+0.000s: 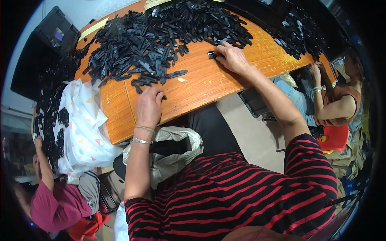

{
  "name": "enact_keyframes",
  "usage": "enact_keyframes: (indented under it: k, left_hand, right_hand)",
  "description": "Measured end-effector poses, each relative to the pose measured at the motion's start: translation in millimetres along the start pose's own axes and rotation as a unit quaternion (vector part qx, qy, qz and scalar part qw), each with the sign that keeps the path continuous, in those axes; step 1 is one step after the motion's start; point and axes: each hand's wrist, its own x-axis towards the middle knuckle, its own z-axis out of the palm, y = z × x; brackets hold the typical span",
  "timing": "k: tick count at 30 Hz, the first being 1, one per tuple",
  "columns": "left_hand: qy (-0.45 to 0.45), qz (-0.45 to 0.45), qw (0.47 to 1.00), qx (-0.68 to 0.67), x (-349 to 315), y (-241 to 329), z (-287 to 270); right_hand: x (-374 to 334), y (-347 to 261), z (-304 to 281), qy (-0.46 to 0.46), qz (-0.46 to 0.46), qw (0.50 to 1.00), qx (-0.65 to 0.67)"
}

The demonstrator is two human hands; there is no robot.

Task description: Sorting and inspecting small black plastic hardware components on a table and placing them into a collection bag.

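A large heap of slim black plastic pieces [148,44], long and clip-like, covers the far part of the wooden table [197,90]. My left hand [148,106] is over the table near its front edge, fingers curled down beside a few pieces at the heap's near end. A small black piece [164,97] sticks out by its thumb. Farther right, my right hand [233,58] has its fingers closed on a black plastic piece [211,54] at the tabletop, just in front of the heap. The fingers partly hide that piece.
An open pale woven sack [177,160] rests at my lap, its inside dark. A white plastic bag [82,128] hangs at the table's left side. Co-workers sit left [60,205] and right [339,104], near more black pieces [299,34]. A pale scrap [181,80] lies on the wood.
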Motion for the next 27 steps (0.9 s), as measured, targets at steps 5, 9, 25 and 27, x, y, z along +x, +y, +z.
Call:
enact_keyframes:
  k: [5,9,25,27]
  left_hand:
    - [0.009,0.021,0.999,-0.024,-5,-6,-8]
    - [0.011,0.080,0.994,0.077,-3,-7,-10]
    - [0.045,-0.173,0.853,-0.489,-15,3,-6]
    - [0.050,-0.213,0.775,-0.593,-18,20,-8]
  right_hand:
    - [4,-7,1,-0.023,-0.020,0.999,-0.022]
    - [6,-9,-2,-0.048,-0.022,0.998,-0.029]
    - [-25,-160,17,-0.085,0.022,0.869,0.488]
    - [-28,-175,16,-0.022,0.012,0.894,0.447]
